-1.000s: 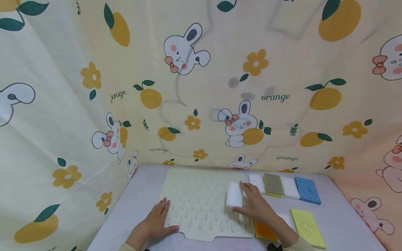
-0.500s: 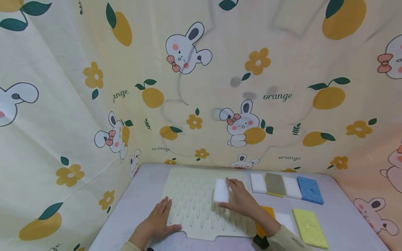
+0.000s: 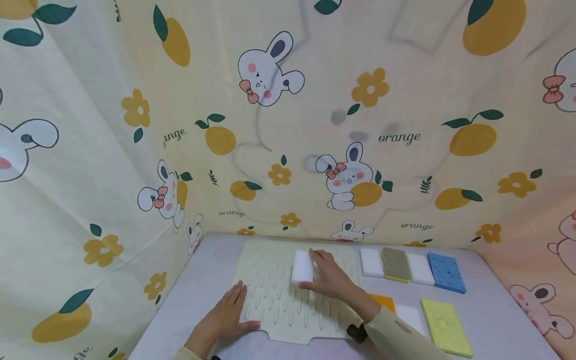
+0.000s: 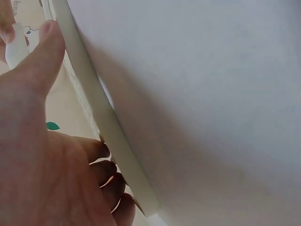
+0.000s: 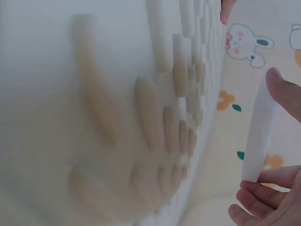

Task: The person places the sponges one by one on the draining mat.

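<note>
A cream board (image 3: 263,257) with raised oval ridges lies flat on the table. My right hand (image 3: 330,277) holds a white sponge block (image 3: 302,267) between thumb and fingertips over the middle of the board. In the right wrist view, the white sponge (image 5: 258,132) stands on edge, gripped at its two ends, with a gap between it and the ridges. My left hand (image 3: 225,316) rests on the board's left front corner, fingers straight, thumb along the front edge. In the left wrist view, that hand (image 4: 51,160) lies against the board's rim (image 4: 110,122).
At the back right, a white sponge (image 3: 372,262), a grey-and-yellow sponge (image 3: 396,265), another white one (image 3: 420,269) and a blue sponge (image 3: 446,272) form a row. Nearer lie an orange sponge (image 3: 382,302), partly covered, a white sponge (image 3: 410,319) and a yellow sponge (image 3: 445,327).
My right hand has carried the white sponge leftward from the board's right side to its middle. The right sleeve now covers more of the orange sponge. My left hand stays in place.
</note>
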`<action>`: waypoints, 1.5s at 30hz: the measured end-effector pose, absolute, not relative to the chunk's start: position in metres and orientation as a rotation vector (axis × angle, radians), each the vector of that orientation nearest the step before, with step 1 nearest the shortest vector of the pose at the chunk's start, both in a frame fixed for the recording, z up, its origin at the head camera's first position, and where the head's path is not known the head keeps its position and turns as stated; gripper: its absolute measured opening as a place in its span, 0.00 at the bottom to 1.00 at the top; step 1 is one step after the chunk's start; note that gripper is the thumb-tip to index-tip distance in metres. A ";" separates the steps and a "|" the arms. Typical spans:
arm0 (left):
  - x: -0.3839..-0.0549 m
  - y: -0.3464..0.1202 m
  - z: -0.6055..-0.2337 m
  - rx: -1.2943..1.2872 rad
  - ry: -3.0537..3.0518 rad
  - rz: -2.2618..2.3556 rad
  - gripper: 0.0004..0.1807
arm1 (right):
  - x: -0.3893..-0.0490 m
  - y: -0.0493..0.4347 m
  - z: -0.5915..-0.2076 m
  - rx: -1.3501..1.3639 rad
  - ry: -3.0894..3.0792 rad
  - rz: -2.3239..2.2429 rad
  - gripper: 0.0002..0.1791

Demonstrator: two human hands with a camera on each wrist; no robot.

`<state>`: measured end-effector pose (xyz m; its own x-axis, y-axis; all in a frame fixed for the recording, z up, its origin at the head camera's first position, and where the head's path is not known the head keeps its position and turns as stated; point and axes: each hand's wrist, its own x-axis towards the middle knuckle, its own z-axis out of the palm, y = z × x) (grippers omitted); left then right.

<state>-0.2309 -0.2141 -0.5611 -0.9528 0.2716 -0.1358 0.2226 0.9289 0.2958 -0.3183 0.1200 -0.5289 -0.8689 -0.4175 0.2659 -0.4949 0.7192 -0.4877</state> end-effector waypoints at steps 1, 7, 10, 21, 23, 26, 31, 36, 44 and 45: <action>-0.231 -0.214 -0.561 0.387 2.914 0.423 0.66 | -0.320 0.117 -0.528 0.746 -2.793 0.855 0.63; -0.233 -0.216 -0.565 0.471 2.927 0.449 0.64 | -0.331 0.102 -0.524 0.772 -2.787 0.872 0.61; -0.235 -0.215 -0.566 0.479 2.927 0.457 0.64 | -0.337 0.097 -0.524 0.772 -2.805 0.873 0.62; -0.233 -0.215 -0.560 0.448 2.904 0.470 0.63 | -0.360 0.073 -0.530 0.761 -2.862 0.932 0.64; -0.234 -0.217 -0.562 0.449 2.904 0.473 0.63 | -0.363 0.067 -0.532 0.780 -2.859 0.940 0.64; -0.233 -0.218 -0.565 0.456 2.897 0.481 0.63 | -0.365 0.058 -0.533 0.810 -2.858 0.952 0.63; -0.230 -0.219 -0.567 0.461 2.874 0.506 0.64 | -0.363 0.045 -0.533 0.817 -2.879 0.989 0.63; -0.229 -0.218 -0.563 0.445 2.865 0.518 0.64 | -0.367 0.034 -0.532 0.822 -2.879 1.053 0.63; -0.233 -0.218 -0.571 0.474 2.897 0.492 0.65 | -0.383 0.017 -0.545 0.855 -2.876 1.114 0.61; -0.234 -0.218 -0.573 0.469 2.896 0.492 0.66 | -0.385 0.015 -0.548 0.855 -2.878 1.119 0.61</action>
